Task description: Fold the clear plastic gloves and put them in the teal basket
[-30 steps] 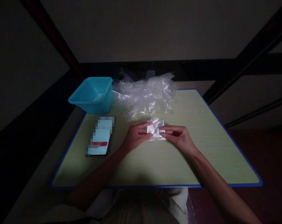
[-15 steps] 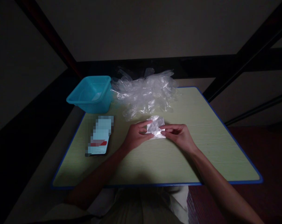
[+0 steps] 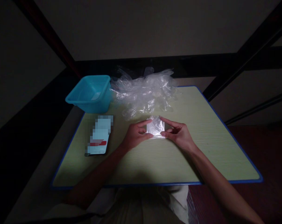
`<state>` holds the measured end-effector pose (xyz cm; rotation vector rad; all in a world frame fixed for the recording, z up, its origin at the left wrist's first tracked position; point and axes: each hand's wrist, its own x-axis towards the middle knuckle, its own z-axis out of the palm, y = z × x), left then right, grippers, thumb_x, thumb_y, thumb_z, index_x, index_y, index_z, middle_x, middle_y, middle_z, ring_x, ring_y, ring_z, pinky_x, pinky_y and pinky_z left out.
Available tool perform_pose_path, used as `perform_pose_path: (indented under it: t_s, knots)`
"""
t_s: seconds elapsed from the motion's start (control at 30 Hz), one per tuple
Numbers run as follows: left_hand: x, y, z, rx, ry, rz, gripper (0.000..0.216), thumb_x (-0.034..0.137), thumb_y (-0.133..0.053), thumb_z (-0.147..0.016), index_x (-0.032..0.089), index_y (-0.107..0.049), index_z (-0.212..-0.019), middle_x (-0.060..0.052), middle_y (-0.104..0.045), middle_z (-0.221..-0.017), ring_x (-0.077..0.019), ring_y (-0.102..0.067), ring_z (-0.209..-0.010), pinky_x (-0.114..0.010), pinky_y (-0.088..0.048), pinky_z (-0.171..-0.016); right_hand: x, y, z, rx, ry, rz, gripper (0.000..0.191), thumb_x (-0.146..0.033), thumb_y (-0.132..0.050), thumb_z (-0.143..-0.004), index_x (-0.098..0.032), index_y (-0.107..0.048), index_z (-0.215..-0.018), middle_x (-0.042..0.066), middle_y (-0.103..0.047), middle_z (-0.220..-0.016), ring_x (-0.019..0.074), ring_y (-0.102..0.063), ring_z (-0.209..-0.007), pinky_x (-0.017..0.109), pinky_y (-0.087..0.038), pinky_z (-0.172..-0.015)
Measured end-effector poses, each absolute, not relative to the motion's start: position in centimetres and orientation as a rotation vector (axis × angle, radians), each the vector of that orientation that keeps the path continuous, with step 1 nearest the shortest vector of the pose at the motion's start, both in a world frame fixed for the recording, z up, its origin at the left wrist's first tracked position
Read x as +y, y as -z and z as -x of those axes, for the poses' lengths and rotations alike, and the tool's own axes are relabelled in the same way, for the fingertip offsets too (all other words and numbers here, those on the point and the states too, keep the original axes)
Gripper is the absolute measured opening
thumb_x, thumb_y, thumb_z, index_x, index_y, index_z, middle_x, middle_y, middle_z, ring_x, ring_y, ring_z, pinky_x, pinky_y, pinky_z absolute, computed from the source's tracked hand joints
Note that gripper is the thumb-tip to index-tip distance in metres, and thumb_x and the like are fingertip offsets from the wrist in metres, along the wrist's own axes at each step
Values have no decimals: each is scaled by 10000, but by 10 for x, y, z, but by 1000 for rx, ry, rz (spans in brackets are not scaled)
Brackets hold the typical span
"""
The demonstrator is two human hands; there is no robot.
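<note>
A small, shiny square of clear film, a folded plastic glove [image 3: 155,127], lies at the middle of the table. My left hand [image 3: 136,133] holds its left side, forefinger at the far corner and thumb at the near one. On the right side, my right hand [image 3: 178,133] grips it the same way, with its forefinger at the far right corner and its thumb at the near edge. Just beyond my hands is a loose heap of clear disposable plastic gloves [image 3: 147,90], crumpled and overlapping.
At the far left corner of the table stands a turquoise plastic basin [image 3: 103,104] with something pale inside. A phone [image 3: 100,135] with a lit, partly blurred screen lies in front of it. The pale wooden table [image 3: 215,149] has a blue edge. Beyond it is a wall.
My right forefinger has moved from the middle of the folded glove out to its far right corner. My left hand has stayed nearly where it was.
</note>
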<state>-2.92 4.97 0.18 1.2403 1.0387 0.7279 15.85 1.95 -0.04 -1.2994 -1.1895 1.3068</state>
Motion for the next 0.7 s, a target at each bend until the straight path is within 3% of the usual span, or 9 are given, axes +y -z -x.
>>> perform_pose_path:
  t_s: [0.13, 0.23, 0.47, 0.6, 0.7]
  knots:
    - [48, -5, 28, 1005, -746, -1230, 751, 188, -761, -578, 148, -522, -1289, -36, -715, -695, -144, -641, -578, -212, -465, -544, 18, -3, -159, -1215, -1317, 1293, 698, -255, -719, -611, -190, -545, -1283, -96, -390, -438, 72, -227, -449, 236, -190, -431]
    - [48, -8, 28, 953, -767, -1220, 744, 205, -765, -575, 153, -532, -1280, -50, -725, -781, -154, -655, -645, -217, -476, -584, 18, -4, -159, -1222, -1310, 1277, 661, -257, -716, -612, -192, -572, -1254, -78, -448, -464, 79, -268, -456, 244, -220, -434]
    - [49, -12, 28, 962, -858, -1300, 374, 294, -706, -627, 147, -720, -970, -24, -720, -755, -149, -638, -676, -215, -455, -580, 18, 1, -160, -1240, -1256, 1259, 565, -289, -729, -611, -190, -633, -1159, -55, -513, -492, 81, -324, -455, 246, -259, -441]
    - [48, -10, 26, 974, -821, -1230, 428, 243, -730, -591, 115, -710, -1000, -54, -728, -752, -163, -650, -657, -224, -459, -579, 16, 5, -159, -1243, -1252, 1243, 569, -299, -744, -617, -171, -632, -1160, -62, -502, -468, 80, -341, -443, 240, -276, -436]
    - [46, -11, 26, 1003, -817, -1166, 482, 204, -737, -568, 106, -694, -1038, -75, -732, -762, -182, -664, -671, -231, -471, -579, 17, 5, -158, -1221, -1281, 1196, 549, -315, -754, -620, -174, -638, -1138, -46, -558, -510, 89, -423, -462, 246, -358, -463]
